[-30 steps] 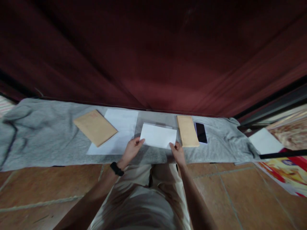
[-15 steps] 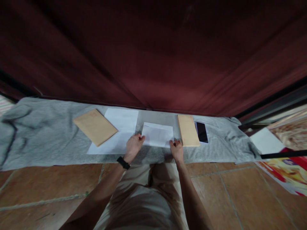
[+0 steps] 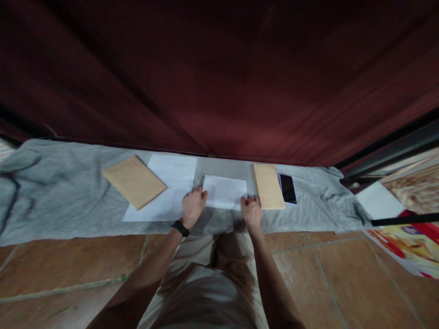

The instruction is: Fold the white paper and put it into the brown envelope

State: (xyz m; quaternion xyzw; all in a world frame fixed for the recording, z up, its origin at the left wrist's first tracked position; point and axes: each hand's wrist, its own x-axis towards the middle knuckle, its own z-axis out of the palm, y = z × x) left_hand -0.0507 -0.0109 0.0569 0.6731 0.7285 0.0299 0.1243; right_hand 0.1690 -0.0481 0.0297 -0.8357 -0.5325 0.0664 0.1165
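Note:
A folded sheet of white paper (image 3: 224,192) lies in front of me on the grey cloth. My left hand (image 3: 193,207), with a black band on its wrist, is closed at the paper's left edge, thumb against it. At the lower right corner, my right hand (image 3: 252,212) is closed too, its thumb at the edge; its other fingers are curled and partly hidden. Just right of that hand is a stack of brown envelopes (image 3: 269,187). Left of my left hand, white sheets (image 3: 174,171) lie partly under another stack of brown envelopes (image 3: 135,182).
A dark-screened phone (image 3: 287,188) lies beside the right envelopes. The grey cloth (image 3: 78,201) covers the narrow surface, with a dark red upright panel (image 3: 219,91) behind it. At far right are a white sheet (image 3: 380,201) and a colourful printed package (image 3: 408,246).
The paper's upper layer has moved away from me, so its edge now lies nearly level with the far edge. Both hands stay at the sides, the left fingers shifted slightly upward.

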